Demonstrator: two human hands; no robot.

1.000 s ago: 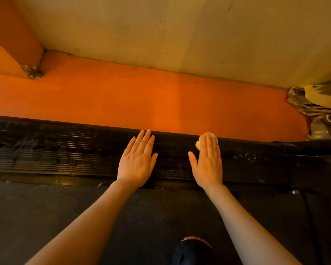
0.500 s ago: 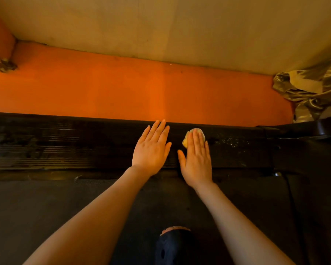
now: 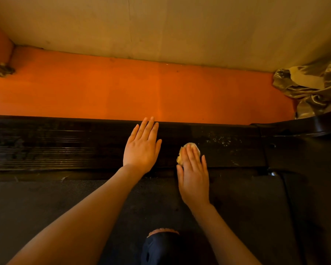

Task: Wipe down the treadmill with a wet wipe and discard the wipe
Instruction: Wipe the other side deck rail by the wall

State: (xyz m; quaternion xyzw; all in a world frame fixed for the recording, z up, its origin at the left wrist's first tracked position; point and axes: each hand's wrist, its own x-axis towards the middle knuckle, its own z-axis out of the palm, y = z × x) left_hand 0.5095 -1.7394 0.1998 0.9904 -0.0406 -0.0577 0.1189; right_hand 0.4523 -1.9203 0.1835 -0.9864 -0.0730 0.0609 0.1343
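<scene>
I see the wet wipe (image 3: 188,152) bunched into a small pale wad, lying on the ribbed black side rail (image 3: 65,146) of the treadmill, a little left of some dusty specks (image 3: 218,139) on the rail. My right hand (image 3: 194,176) lies flat over it with straight fingers, so the grip here is open and only presses the wipe down; nothing is curled around it. My left hand (image 3: 141,148) is also open, flat on the rail just beside, holding nothing (it seems only to steady me).

I judge the wipe to be very light, soft and damp. It will crumple and slide easily on the glossy rail, and it may roll into a thinner wad under the fingers. For wiping, flat pressure from the fingertips looks enough. For lifting it later to throw away, I would pinch the wad at its thick middle between thumb and fingers. The dark belt (image 3: 46,207) lies nearer to me.
</scene>
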